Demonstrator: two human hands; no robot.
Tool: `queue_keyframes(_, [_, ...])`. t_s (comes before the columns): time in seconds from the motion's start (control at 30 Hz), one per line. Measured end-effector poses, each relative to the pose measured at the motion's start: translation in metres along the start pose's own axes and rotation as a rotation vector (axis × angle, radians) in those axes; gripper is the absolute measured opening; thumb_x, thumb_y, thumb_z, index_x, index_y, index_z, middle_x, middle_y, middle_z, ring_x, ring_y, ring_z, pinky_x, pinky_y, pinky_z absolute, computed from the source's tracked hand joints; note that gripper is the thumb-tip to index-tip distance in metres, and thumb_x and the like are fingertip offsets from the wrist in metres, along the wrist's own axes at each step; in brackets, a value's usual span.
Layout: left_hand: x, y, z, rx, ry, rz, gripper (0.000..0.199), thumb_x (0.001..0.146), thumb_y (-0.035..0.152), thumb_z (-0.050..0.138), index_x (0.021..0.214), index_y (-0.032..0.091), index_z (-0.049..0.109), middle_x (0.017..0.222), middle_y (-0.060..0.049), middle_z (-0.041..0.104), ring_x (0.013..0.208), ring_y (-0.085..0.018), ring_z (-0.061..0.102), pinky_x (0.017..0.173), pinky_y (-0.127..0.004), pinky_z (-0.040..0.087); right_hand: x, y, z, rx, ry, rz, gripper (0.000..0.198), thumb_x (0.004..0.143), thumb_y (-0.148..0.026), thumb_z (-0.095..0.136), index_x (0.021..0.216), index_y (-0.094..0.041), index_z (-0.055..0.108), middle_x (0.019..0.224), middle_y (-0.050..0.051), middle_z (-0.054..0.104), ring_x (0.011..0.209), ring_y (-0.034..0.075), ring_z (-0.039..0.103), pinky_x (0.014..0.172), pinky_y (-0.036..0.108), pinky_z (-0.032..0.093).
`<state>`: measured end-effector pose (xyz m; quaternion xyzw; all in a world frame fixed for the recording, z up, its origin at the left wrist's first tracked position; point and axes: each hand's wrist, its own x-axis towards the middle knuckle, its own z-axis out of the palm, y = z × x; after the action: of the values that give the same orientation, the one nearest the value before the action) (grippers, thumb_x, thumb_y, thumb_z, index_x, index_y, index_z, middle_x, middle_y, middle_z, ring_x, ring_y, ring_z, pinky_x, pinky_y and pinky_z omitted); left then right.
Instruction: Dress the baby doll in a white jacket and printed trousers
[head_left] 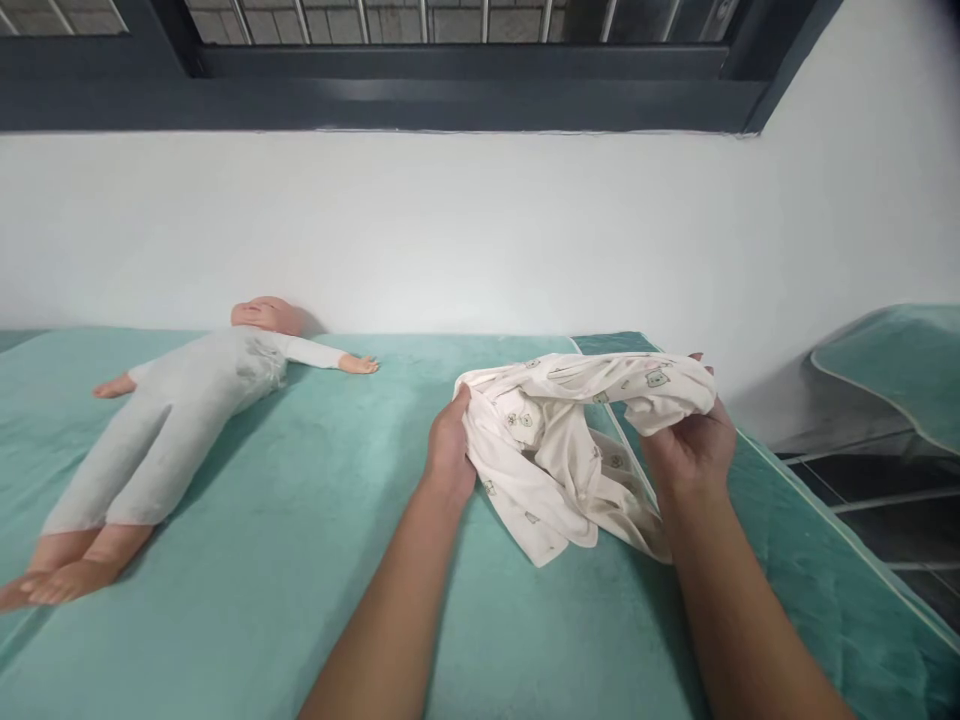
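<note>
Forearms (390,610) closest to cam; L hand (448,445) & R hand (694,452) gripping printed cloth (570,460), doll (202,370) to L.

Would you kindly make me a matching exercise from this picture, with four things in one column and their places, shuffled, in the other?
Things:
1. Cream-white cloth with small printed figures
2. Bald doll in a pale long-sleeved outfit
3. Dark grey window frame
4. Soft teal-green bed cover

Places:
A. Spread out under the doll
B. Across the top of the picture
C. Held up between the left hand and the right hand
D. Lying at the left of the picture, face upward

Pairs: 1-C, 2-D, 3-B, 4-A
</note>
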<state>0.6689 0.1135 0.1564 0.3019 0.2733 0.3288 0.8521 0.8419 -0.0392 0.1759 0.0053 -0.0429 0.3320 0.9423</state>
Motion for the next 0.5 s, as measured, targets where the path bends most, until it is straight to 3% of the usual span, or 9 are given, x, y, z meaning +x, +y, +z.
queue_keyframes(0.07, [0.001, 0.002, 0.002, -0.103, -0.024, -0.04, 0.039, 0.088, 0.041, 0.058, 0.108, 0.01, 0.071, 0.111, -0.014, 0.073, 0.108, -0.028, 0.067, 0.102, -0.039, 0.049, 0.001, 0.002, -0.002, -0.087, 0.021, -0.052, 0.035, 0.098, -0.018, 0.043, 0.129, -0.028, 0.054, 0.089, 0.001, 0.074, 0.083, 0.015, 0.072, 0.082, 0.036, 0.063])
queue_keyframes(0.17, [0.001, 0.005, 0.002, -0.202, -0.11, -0.021, 0.043, 0.09, 0.043, 0.054, 0.115, 0.011, 0.069, 0.118, -0.013, 0.071, 0.116, -0.029, 0.063, 0.107, -0.04, 0.045, 0.002, 0.009, -0.008, -0.384, 0.039, -0.128, 0.024, 0.091, -0.019, 0.056, 0.113, -0.024, 0.062, 0.094, -0.002, 0.073, 0.093, 0.013, 0.069, 0.092, 0.031, 0.058])
queue_keyframes(0.23, [-0.001, 0.005, 0.002, -0.207, -0.145, -0.001, 0.046, 0.09, 0.046, 0.053, 0.118, 0.012, 0.067, 0.121, -0.013, 0.069, 0.12, -0.03, 0.061, 0.11, -0.041, 0.043, -0.001, 0.015, -0.011, -0.622, -0.024, -0.115, 0.022, 0.086, -0.027, 0.064, 0.107, -0.024, 0.066, 0.098, -0.002, 0.071, 0.093, 0.013, 0.067, 0.087, 0.028, 0.058])
queue_keyframes(0.33, [-0.006, 0.003, 0.004, -0.149, -0.219, -0.055, 0.053, 0.089, 0.051, 0.053, 0.123, 0.012, 0.065, 0.121, -0.014, 0.069, 0.121, -0.032, 0.06, 0.111, -0.043, 0.042, -0.013, 0.032, -0.015, -1.041, -0.207, -0.032, 0.043, 0.077, -0.035, 0.073, 0.118, -0.027, 0.065, 0.112, 0.0, 0.066, 0.09, 0.015, 0.065, 0.072, 0.025, 0.057])
queue_keyframes(0.43, [-0.01, 0.0, 0.006, -0.085, -0.344, -0.133, 0.059, 0.089, 0.055, 0.051, 0.128, 0.011, 0.062, 0.12, -0.015, 0.069, 0.121, -0.033, 0.06, 0.111, -0.045, 0.041, -0.028, 0.053, -0.018, -1.362, -0.366, 0.093, 0.072, 0.07, -0.028, 0.08, 0.136, -0.033, 0.052, 0.133, 0.001, 0.058, 0.11, 0.019, 0.06, 0.089, 0.03, 0.053])
queue_keyframes(0.5, [-0.011, -0.002, 0.006, -0.062, -0.388, -0.134, 0.061, 0.09, 0.057, 0.05, 0.13, 0.011, 0.061, 0.12, -0.015, 0.069, 0.12, -0.033, 0.061, 0.11, -0.045, 0.042, -0.033, 0.063, -0.019, -1.47, -0.402, 0.102, 0.08, 0.069, -0.025, 0.081, 0.14, -0.033, 0.046, 0.137, 0.002, 0.055, 0.121, 0.022, 0.054, 0.102, 0.036, 0.046])
